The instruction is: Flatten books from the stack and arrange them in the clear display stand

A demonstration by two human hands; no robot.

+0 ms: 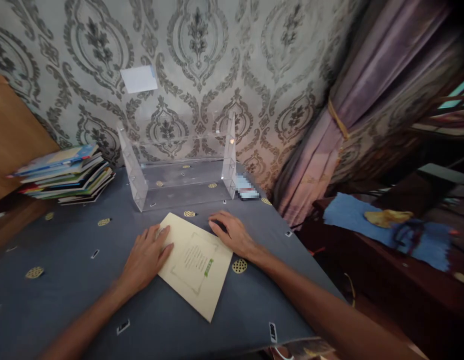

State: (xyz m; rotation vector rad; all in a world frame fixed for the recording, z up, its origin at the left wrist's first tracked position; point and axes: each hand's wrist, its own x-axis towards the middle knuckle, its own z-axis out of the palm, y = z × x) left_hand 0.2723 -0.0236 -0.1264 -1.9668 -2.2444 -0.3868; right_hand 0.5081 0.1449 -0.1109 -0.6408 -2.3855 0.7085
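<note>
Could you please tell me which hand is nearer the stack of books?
The left hand: it lies right of the stack of books, at the left edge of the cream booklet. The right hand is farther right, at the booklet's right edge.

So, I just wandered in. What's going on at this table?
A person has both bare hands at a cream booklet lying slantwise on the cloth-covered table. The left hand rests on its left side, fingers spread; the right hand is at its upper right edge, fingers loosely curled. Behind it stands a clear rack, near the patterned wall. A stack of books sits off to the left.
</note>
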